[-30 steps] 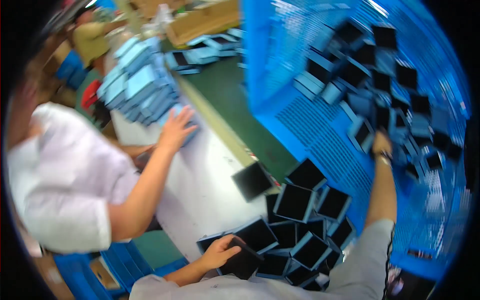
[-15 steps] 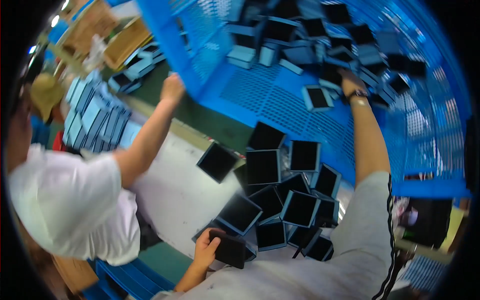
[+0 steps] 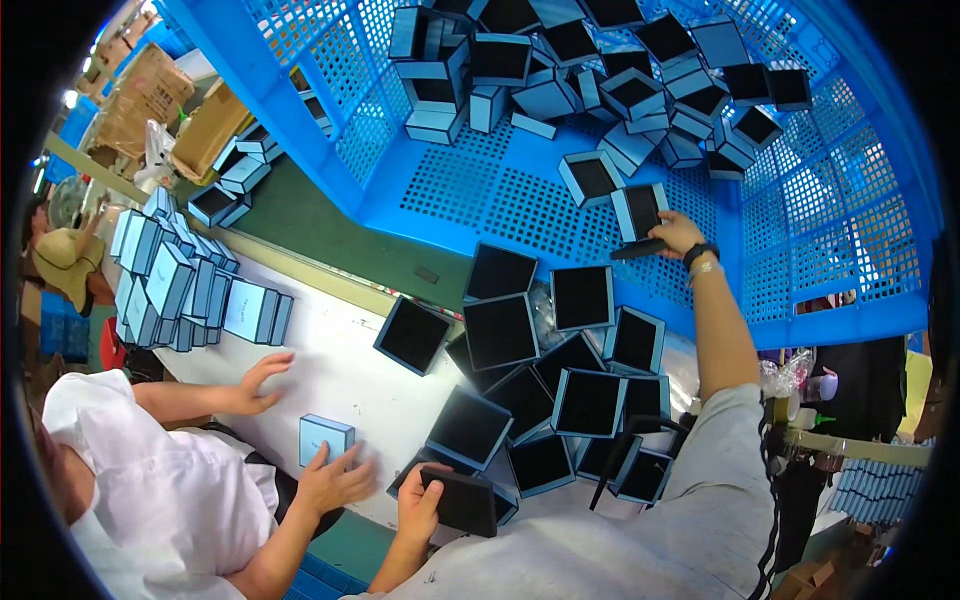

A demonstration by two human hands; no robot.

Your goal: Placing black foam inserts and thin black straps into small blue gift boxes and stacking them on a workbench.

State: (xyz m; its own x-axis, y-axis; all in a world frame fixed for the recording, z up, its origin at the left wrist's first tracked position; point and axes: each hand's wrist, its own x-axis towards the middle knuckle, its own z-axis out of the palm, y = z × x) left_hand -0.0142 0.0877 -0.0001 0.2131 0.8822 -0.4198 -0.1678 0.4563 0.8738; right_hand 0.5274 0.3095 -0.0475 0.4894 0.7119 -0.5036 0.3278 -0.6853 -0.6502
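The person wears a light grey short-sleeved top, its cloth filling the lower middle of the view and its sleeve ending partway down the right arm. On the wrist of the right hand [image 3: 678,234] sit a dark band like a watch strap and a thin pale bracelet. The left hand [image 3: 418,505] and its forearm are bare, with nothing worn.

The crate [image 3: 520,190] is bright blue with a pattern of small holes. The boxes [image 3: 500,330] are pale blue outside and black inside. The table [image 3: 330,370] is white, the belt [image 3: 330,230] dark green, the co-worker's shirt [image 3: 160,490] white
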